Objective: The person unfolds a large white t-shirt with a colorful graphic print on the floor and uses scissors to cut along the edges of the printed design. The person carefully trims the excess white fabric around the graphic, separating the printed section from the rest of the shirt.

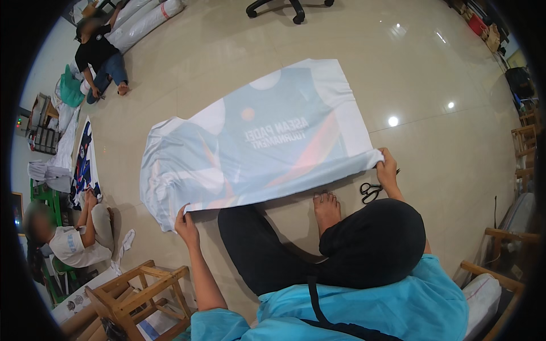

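Note:
A wide sheet of thin white fabric lies over the floor in front of me, with a pale blue and orange print showing faintly and mirrored through it. My left hand pinches its near edge at the left, beside my knee. Farther right, my right hand grips the near right corner, where the edge is bunched into a roll. On the left the cloth is rumpled; toward the middle and right it lies flatter. Black-handled scissors rest on the floor by my right hand, their blades partly hidden behind it.
My bare foot is just short of the cloth. A wooden stool stands at lower left. Two people sit on the floor at left, one by dark printed cloth. Wrapped rolls lie far left; a chair base is at the top.

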`<action>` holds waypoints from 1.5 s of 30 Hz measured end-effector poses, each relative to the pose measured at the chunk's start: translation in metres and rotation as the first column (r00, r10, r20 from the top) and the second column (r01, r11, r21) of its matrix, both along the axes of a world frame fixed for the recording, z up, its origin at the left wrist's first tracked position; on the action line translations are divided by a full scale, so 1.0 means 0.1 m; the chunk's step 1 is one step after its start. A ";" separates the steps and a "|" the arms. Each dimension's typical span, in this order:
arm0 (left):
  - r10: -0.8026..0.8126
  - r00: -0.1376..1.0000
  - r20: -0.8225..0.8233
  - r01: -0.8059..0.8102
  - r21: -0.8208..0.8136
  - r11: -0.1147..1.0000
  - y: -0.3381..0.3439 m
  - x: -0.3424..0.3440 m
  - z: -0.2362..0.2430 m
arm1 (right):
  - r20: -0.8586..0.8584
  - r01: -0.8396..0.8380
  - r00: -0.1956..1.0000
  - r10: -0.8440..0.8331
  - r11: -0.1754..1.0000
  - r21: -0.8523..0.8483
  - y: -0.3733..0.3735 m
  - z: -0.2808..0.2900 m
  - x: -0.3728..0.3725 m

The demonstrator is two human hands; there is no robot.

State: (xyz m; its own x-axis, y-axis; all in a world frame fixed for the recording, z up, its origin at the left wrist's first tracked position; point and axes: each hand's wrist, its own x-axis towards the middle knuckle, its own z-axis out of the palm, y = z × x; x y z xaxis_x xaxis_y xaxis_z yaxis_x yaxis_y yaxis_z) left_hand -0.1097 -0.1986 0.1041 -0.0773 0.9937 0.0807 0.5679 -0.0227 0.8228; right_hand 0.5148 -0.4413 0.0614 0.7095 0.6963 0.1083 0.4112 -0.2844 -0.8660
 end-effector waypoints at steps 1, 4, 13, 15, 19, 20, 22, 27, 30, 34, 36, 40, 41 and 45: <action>-0.004 0.999 -0.048 0.005 0.010 1.000 0.08 -0.05 0.01 | -0.039 0.005 0.999 -0.004 0.999 0.035 0.17 -0.01 -0.04; -0.154 0.960 -0.232 0.154 -0.020 0.988 0.65 -0.05 -0.04 | -0.252 -0.015 0.968 -0.012 0.994 -0.105 0.89 -0.23 0.17; 0.090 0.983 -0.158 -0.007 0.462 0.887 2.77 0.21 1.80 | -0.017 -0.045 0.998 0.056 0.919 0.393 3.19 1.99 1.04; 0.054 0.990 -0.129 0.020 0.510 0.860 2.85 0.04 2.33 | 0.105 -0.205 0.977 0.183 0.698 0.686 3.16 2.76 1.84; 0.073 0.990 -0.118 0.036 0.725 0.688 1.68 -0.05 2.83 | 0.103 -0.210 0.969 0.222 0.537 0.817 2.31 3.12 1.29; 0.081 0.990 -0.117 0.031 0.735 0.677 1.38 -0.12 2.88 | 0.082 -0.206 0.961 0.263 0.490 0.847 2.06 3.15 0.95; 0.125 0.992 0.036 -0.115 0.692 0.713 0.86 -0.14 2.58 | 0.078 -0.187 0.971 0.224 0.522 0.832 1.58 3.06 0.46; 0.161 0.978 0.133 -0.208 0.534 0.820 0.11 -0.29 1.69 | 0.081 -0.178 0.983 0.164 0.761 0.624 0.86 1.95 0.22; 0.213 0.976 0.043 -0.214 0.341 0.915 -0.01 -0.36 1.25 | 0.006 -0.197 0.974 0.228 0.829 0.523 0.76 1.47 0.05; 0.068 0.986 0.153 -0.106 0.258 0.960 0.15 -0.49 0.60 | -0.002 -0.260 0.960 0.280 0.896 0.360 0.73 0.78 -0.04; 0.114 0.986 0.118 -0.130 0.134 0.982 0.22 -0.69 0.40 | -0.010 -0.309 0.945 0.326 0.903 0.300 0.75 0.48 -0.14; 0.120 0.992 0.025 -0.122 0.075 0.990 0.23 -0.57 0.12 | -0.047 -0.346 0.932 0.359 0.922 0.172 0.69 0.04 -0.30; 0.118 0.993 0.018 -0.119 0.040 0.992 0.23 -0.54 0.05 | -0.038 -0.352 0.932 0.360 0.927 0.133 0.66 -0.07 -0.30; 0.096 0.994 0.045 -0.094 -0.044 0.995 0.29 -0.63 -0.24 | -0.034 -0.398 0.917 0.398 0.917 -0.014 0.57 -0.43 -0.37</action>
State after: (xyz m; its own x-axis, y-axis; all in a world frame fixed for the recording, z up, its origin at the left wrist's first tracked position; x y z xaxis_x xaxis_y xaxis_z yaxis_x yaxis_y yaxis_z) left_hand -0.1729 -0.1699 0.0797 -0.1744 0.9841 0.0333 0.5263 0.0646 0.8478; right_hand 0.4783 -0.3843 0.0179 0.3759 0.9236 0.0746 0.4680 -0.1197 -0.8756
